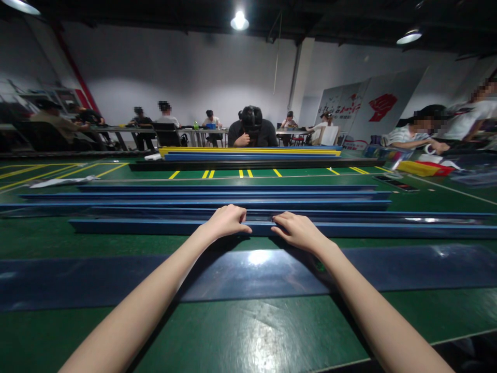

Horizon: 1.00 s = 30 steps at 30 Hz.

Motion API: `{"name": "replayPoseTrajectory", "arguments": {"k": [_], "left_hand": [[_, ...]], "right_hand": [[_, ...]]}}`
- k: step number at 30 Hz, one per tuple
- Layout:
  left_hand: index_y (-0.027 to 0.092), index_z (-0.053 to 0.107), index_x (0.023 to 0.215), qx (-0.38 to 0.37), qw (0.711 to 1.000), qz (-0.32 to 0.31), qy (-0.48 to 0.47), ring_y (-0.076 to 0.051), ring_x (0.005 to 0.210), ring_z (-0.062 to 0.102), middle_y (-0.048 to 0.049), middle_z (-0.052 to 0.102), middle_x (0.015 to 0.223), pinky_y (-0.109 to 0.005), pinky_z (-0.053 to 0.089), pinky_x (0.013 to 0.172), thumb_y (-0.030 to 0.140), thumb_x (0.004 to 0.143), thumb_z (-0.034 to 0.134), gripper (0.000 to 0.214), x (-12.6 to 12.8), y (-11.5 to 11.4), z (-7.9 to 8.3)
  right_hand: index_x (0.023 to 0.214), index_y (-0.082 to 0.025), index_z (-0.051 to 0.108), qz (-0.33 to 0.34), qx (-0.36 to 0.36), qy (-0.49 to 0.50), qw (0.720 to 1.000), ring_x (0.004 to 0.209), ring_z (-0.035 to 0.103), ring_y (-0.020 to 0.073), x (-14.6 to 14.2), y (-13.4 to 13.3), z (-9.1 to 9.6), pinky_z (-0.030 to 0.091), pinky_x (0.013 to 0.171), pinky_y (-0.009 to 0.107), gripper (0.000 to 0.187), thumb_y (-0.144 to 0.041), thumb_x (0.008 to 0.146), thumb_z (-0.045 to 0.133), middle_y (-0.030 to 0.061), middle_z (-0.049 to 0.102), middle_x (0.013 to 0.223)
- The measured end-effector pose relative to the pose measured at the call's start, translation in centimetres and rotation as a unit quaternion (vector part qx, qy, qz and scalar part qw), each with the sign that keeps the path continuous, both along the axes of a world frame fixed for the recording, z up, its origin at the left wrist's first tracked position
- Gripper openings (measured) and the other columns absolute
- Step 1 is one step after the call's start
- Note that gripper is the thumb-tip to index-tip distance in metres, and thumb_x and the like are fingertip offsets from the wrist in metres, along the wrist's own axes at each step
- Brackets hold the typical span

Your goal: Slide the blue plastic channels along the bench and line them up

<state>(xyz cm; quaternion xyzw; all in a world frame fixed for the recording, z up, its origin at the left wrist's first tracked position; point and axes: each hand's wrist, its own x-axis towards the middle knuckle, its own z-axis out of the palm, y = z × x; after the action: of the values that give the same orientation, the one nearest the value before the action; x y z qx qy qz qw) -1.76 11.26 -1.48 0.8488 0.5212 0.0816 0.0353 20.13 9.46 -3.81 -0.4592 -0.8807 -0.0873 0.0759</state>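
My left hand [228, 220] and my right hand [294, 228] hold the near wall of a long blue channel [135, 227] lying crosswise in front of me. On each hand the thumb is on the wall's outer face and the fingers reach over its top edge, their tips partly hidden inside. A short gap separates the hands. Closer to me, under my forearms, a wide clear plastic strip [97, 282] lies flat and reflects the lamps. Just beyond the held channel are more long blue channels [330, 196], roughly parallel to it.
The green table [248, 331] carries yellow marking lines. Farther back lie a black rail [252, 165] and yellow strips [248, 151]. A phone [396, 183] and yellow and red bags [425, 168] lie at right. A person [252, 127] sits opposite; others work around the room.
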Motion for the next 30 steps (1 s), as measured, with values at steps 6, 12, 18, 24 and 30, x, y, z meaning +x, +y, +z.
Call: {"name": "replayPoseTrajectory", "arguments": {"k": [6, 12, 18, 24, 30], "left_hand": [[0.020, 0.052, 0.065, -0.003, 1.000, 0.007, 0.013, -0.017, 0.063, 0.054, 0.0010, 0.059, 0.067, -0.022, 0.026, 0.049, 0.050, 0.063, 0.061, 0.031, 0.09, -0.16, 0.24], [0.020, 0.050, 0.065, -0.008, 1.000, 0.008, 0.015, -0.016, 0.063, 0.054, 0.0016, 0.060, 0.069, -0.022, 0.025, 0.048, 0.050, 0.065, 0.059, 0.031, 0.13, -0.34, 0.35], [0.020, 0.051, 0.066, -0.005, 1.000, 0.002, 0.024, -0.017, 0.066, 0.055, 0.0009, 0.060, 0.072, -0.022, 0.026, 0.048, 0.050, 0.066, 0.058, 0.031, 0.15, -0.38, 0.38], [0.020, 0.052, 0.068, 0.004, 0.999, 0.000, 0.054, -0.019, 0.069, 0.056, -0.0003, 0.061, 0.074, -0.023, 0.027, 0.049, 0.053, 0.067, 0.057, 0.033, 0.05, -0.34, 0.49], [0.021, 0.054, 0.071, 0.001, 0.998, -0.010, 0.061, -0.019, 0.071, 0.056, -0.0004, 0.062, 0.077, -0.023, 0.029, 0.050, 0.052, 0.066, 0.059, 0.032, -0.01, -0.25, 0.62]], "right_hand": [[0.098, -0.017, 0.058, 0.000, -0.010, 0.001, 1.000, 0.094, 0.054, 0.0177, -0.03, 0.04, 0.13, 0.037, 0.070, 0.025, 0.032, -0.037, 0.088, 0.034, 0.0083, 0.061, 0.101], [0.089, -0.018, 0.056, 0.008, 0.002, 0.000, 1.000, 0.087, 0.054, 0.0163, -0.17, 0.01, 0.17, 0.034, 0.064, 0.024, 0.026, -0.035, 0.088, 0.037, 0.0065, 0.061, 0.092], [0.085, -0.017, 0.054, 0.018, 0.032, 0.019, 0.999, 0.080, 0.052, 0.0133, -0.46, 0.05, -0.07, 0.030, 0.060, 0.023, 0.017, -0.030, 0.086, 0.042, 0.0042, 0.058, 0.086], [0.078, -0.017, 0.055, 0.013, 0.040, -0.007, 0.999, 0.077, 0.052, 0.0129, -0.57, 0.31, 0.30, 0.027, 0.055, 0.023, 0.016, -0.026, 0.085, 0.044, 0.0035, 0.058, 0.083], [0.079, -0.017, 0.057, 0.009, 0.033, -0.011, 0.999, 0.078, 0.053, 0.0129, -0.60, 0.19, 0.90, 0.024, 0.053, 0.024, 0.015, -0.025, 0.083, 0.046, 0.0034, 0.060, 0.085]]}}
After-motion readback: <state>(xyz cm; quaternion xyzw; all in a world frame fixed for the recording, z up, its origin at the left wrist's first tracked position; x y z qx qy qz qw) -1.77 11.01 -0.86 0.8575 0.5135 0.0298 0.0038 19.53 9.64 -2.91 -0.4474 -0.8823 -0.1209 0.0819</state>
